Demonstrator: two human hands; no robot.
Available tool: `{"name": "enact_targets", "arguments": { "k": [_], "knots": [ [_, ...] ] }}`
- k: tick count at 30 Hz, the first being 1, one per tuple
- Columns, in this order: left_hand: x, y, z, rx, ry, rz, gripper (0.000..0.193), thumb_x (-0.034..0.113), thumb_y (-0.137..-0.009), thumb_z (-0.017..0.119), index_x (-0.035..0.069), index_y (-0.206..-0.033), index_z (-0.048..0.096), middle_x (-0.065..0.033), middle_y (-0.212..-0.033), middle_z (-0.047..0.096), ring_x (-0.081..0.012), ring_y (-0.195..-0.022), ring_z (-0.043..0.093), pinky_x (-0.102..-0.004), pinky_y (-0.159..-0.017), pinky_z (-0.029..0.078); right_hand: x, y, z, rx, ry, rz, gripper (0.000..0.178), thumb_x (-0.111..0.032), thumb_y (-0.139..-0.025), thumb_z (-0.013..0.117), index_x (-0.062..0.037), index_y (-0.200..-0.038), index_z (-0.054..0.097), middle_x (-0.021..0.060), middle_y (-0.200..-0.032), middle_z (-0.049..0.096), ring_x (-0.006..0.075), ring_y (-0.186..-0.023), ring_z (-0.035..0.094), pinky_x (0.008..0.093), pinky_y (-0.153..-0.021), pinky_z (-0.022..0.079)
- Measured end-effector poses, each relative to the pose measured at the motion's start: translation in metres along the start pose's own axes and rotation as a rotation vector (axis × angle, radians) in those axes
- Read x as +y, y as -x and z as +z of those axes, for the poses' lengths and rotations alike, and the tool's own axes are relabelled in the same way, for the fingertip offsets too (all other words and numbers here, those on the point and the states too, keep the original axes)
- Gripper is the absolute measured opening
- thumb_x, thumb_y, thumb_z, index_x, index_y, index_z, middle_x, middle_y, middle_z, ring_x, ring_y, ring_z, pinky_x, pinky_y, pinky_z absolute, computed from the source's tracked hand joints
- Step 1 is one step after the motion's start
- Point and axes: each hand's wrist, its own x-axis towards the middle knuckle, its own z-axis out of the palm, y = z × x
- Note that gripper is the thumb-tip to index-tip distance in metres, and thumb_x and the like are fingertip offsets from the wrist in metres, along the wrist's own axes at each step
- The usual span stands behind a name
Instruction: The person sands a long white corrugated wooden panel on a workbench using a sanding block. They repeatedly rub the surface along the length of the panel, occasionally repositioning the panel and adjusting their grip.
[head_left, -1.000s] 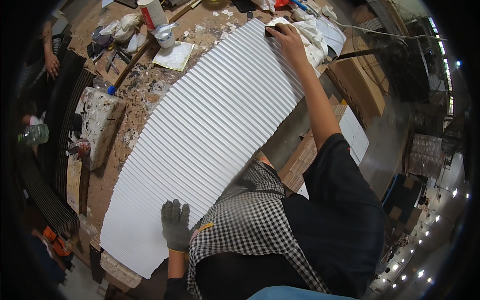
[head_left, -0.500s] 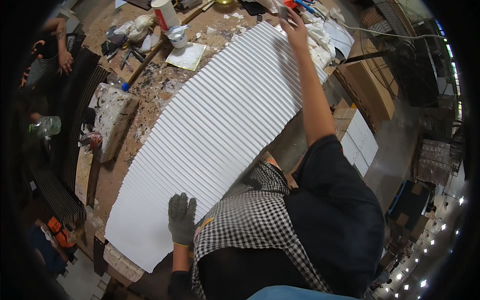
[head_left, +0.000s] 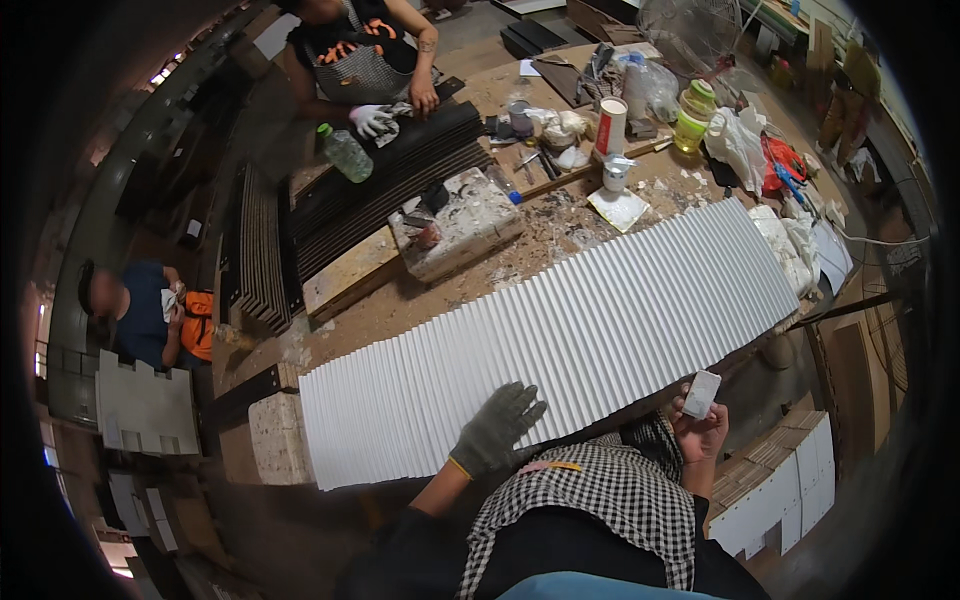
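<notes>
A long row of white ridged strips [head_left: 570, 320], packed side by side, lies across the table in front of me. My left hand [head_left: 497, 432], in a dark grey glove, rests flat on the row's near side with its fingers stretched out. Just off the near edge, at the right, my bare right hand [head_left: 700, 437] grips a small white rectangular block [head_left: 702, 394], which looks like a sanding block. The block is held up, apart from the strips.
Beyond the strips are a stained white block [head_left: 458, 225], a small white cup [head_left: 616, 174] and a yellow-green bottle [head_left: 694, 115]. Dark slats [head_left: 390, 190] are stacked at the left. A co-worker's gloved hand [head_left: 372, 121] is across the table; another person [head_left: 145, 315] is far left.
My right hand has drawn back from the far right end of the strips toward my body, with the block now plainly visible. My view has swung, showing more of the co-workers.
</notes>
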Motion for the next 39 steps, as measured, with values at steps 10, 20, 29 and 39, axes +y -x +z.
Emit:
{"name": "enact_targets", "arguments": {
  "k": [10,20,29,39],
  "knots": [
    [0.014,0.004,-0.013,0.057,0.007,-0.018,0.079,0.057,-0.096,0.065,0.008,-0.156,0.048,-0.0203,-0.162,0.044,-0.0380,-0.152,0.039,-0.0510,-0.130,0.026,0.006,-0.038,0.043,-0.044,0.104,-0.026,0.051,-0.021,-0.089,0.058,-0.0014,-0.136,0.057,0.0188,-0.123,0.065,0.0344,-0.101,0.066,0.0456,-0.083,0.056],
    [0.018,0.007,-0.014,0.130,0.098,-0.053,0.081,0.049,-0.088,0.075,0.008,-0.154,0.050,-0.0226,-0.159,0.047,-0.0410,-0.148,0.042,-0.0544,-0.127,0.030,0.034,-0.057,0.017,0.018,0.087,0.140,0.044,-0.029,-0.090,0.061,-0.0012,-0.124,0.064,0.0148,-0.113,0.069,0.0336,-0.099,0.065,0.0450,-0.085,0.055],
    [0.012,0.006,-0.010,0.087,0.004,-0.038,0.086,0.054,-0.083,0.077,0.008,-0.152,0.054,-0.0232,-0.157,0.050,-0.0424,-0.146,0.044,-0.0544,-0.126,0.031,0.048,-0.081,0.018,-0.066,0.091,0.142,0.046,-0.030,-0.092,0.062,0.0009,-0.126,0.063,0.0147,-0.116,0.068,0.0318,-0.102,0.064,0.0414,-0.086,0.054],
    [0.012,0.010,-0.007,0.001,0.030,-0.075,0.091,0.050,-0.087,0.074,0.010,-0.161,0.040,-0.0187,-0.168,0.036,-0.0367,-0.156,0.032,-0.0492,-0.132,0.022,0.034,-0.081,0.019,-0.046,-0.059,0.089,0.054,-0.031,-0.094,0.064,0.0077,-0.131,0.059,0.0172,-0.121,0.066,0.0305,-0.104,0.062,0.0419,-0.088,0.053]
  ]
}}
